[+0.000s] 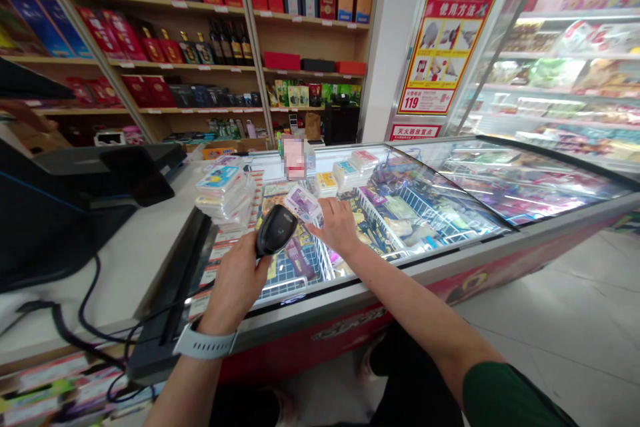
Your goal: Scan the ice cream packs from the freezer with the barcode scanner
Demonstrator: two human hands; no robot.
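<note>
My left hand (237,275), with a grey watch on its wrist, is wrapped round a black handheld barcode scanner (277,230). The scanner's head points away from me towards a small white and purple packet (301,201). My right hand (339,225) pinches that packet at its right edge, above the glass lid of a chest freezer (415,272). Left of the scanner stands a stack of similar flat packets (225,190), a blue and yellow one on top. Beyond my right hand lie a yellow packet (326,183) and another stack of packets (354,172).
White wire baskets (383,220) with packaged goods show through the freezer glass. At left, a counter (165,217) bears a black monitor (45,213), a dark phone (136,175) and loose cables (87,333). Shelves of boxes and bottles (225,43) stand behind; a lit display fridge (560,67) is at right.
</note>
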